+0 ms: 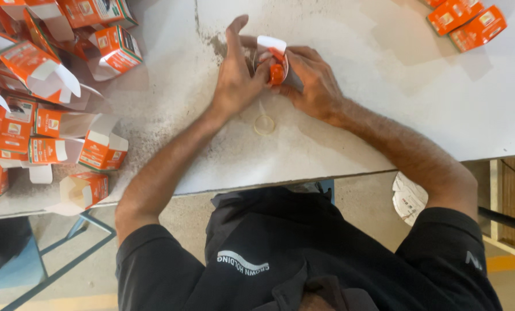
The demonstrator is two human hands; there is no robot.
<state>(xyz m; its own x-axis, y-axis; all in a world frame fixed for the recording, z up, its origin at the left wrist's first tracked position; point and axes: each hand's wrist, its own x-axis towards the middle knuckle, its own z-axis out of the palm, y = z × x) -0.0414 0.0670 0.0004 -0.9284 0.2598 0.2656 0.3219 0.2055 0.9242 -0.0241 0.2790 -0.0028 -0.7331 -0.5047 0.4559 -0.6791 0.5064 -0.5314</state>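
My left hand [237,72] and my right hand [312,78] meet at the middle of the white table [384,103]. Between them they hold a small orange and white carton [272,49] with its white flap up. An orange cap of a small bottle [276,74] shows at the carton's open end, pinched by fingers of both hands. A small clear ring-shaped piece [264,124] lies on the table just below my hands.
A heap of open orange and white cartons [44,103] covers the table's left side, flaps sticking out. Closed orange cartons [467,20] lie at the far right corner. The table's near edge runs just above my lap. Crumpled paper [408,198] lies on the floor to the right.
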